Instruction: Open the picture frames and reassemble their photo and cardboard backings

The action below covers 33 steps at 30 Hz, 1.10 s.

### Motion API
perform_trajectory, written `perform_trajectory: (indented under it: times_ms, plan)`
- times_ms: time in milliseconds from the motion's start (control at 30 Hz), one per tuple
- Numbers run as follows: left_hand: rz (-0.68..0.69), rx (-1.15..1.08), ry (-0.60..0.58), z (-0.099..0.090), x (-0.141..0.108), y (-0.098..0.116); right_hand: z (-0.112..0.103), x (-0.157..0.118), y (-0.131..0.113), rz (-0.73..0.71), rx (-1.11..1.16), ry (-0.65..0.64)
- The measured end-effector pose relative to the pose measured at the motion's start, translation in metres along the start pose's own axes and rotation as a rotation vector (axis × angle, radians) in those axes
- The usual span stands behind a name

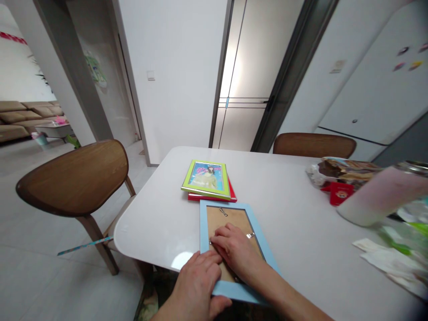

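A light blue picture frame [256, 223] lies face down at the table's near edge, its brown backing board [230, 218] and metal clips showing. My left hand [200, 276] grips the frame's lower left side, thumb at the near edge and fingers curled over the border. My right hand [236, 249] rests on the backing, its fingertips pressed together at a clip on the left side. Beyond them a green frame [187, 178] with a picture of a figure in a pale dress lies on top of a red frame [233, 191].
On the white table [274, 191], a pink and white bottle [377, 196], a red packet [341, 193], a plastic bag [314, 174] and tissues [388, 258] lie at the right. Wooden chairs stand at the left [76, 178] and far side [314, 143].
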<state>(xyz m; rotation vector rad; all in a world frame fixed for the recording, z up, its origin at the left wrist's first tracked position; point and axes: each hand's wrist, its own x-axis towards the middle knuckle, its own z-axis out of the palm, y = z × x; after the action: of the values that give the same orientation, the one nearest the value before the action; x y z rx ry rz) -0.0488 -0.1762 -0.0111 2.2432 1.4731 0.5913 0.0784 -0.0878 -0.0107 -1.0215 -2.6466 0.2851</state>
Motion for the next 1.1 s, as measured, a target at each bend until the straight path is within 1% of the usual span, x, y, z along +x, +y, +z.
perform_trajectory:
  times_ms: [100, 167, 267, 333, 400, 500, 667, 700, 767, 833, 900, 933, 1000, 1100]
  plan:
    - [0.005, -0.010, 0.011, 0.001, -0.001, -0.001, 0.000, 0.000, 0.002, -0.051, -0.001, -0.036]
    - [-0.002, -0.006, 0.015, 0.002, -0.002, -0.002, -0.005, -0.004, 0.004, -0.030, 0.045, -0.033]
    - [-0.003, -0.004, 0.029, 0.003, -0.005, -0.006, -0.018, -0.016, 0.008, 0.007, 0.168, -0.033]
    - [0.006, -0.009, 0.044, 0.004, -0.006, -0.009, -0.026, -0.028, 0.012, -0.025, 0.214, -0.084]
    - [0.008, -0.016, 0.046, 0.004, -0.007, -0.011, -0.030, -0.039, 0.014, -0.086, 0.199, -0.123]
    - [0.001, -0.024, 0.038, 0.004, -0.006, -0.012, -0.030, -0.050, 0.014, -0.126, 0.157, -0.100]
    - [-0.023, -0.032, 0.028, 0.002, -0.005, -0.010, -0.033, -0.055, 0.009, -0.155, 0.196, -0.106]
    - [-0.031, -0.034, 0.021, 0.001, -0.005, -0.009, -0.034, -0.053, 0.010, -0.150, 0.210, -0.106]
    - [-0.040, -0.036, -0.001, -0.001, -0.005, -0.007, -0.034, -0.045, 0.014, -0.084, 0.237, -0.068]
    - [-0.045, -0.033, -0.027, -0.003, -0.006, -0.005, -0.030, -0.030, 0.023, 0.054, 0.219, 0.021]
    - [-0.055, -0.029, -0.045, -0.003, -0.007, -0.003, -0.024, -0.011, 0.032, 0.211, 0.138, 0.114]
    - [-0.063, -0.028, -0.052, -0.003, -0.007, -0.002, -0.021, 0.000, 0.037, 0.269, 0.094, 0.142]
    - [-0.074, -0.029, -0.063, -0.002, -0.007, -0.002, -0.013, 0.020, 0.044, 0.344, 0.038, 0.161]
    - [-0.077, -0.032, -0.069, -0.001, -0.007, -0.002, -0.002, 0.042, 0.049, 0.402, 0.014, 0.173]
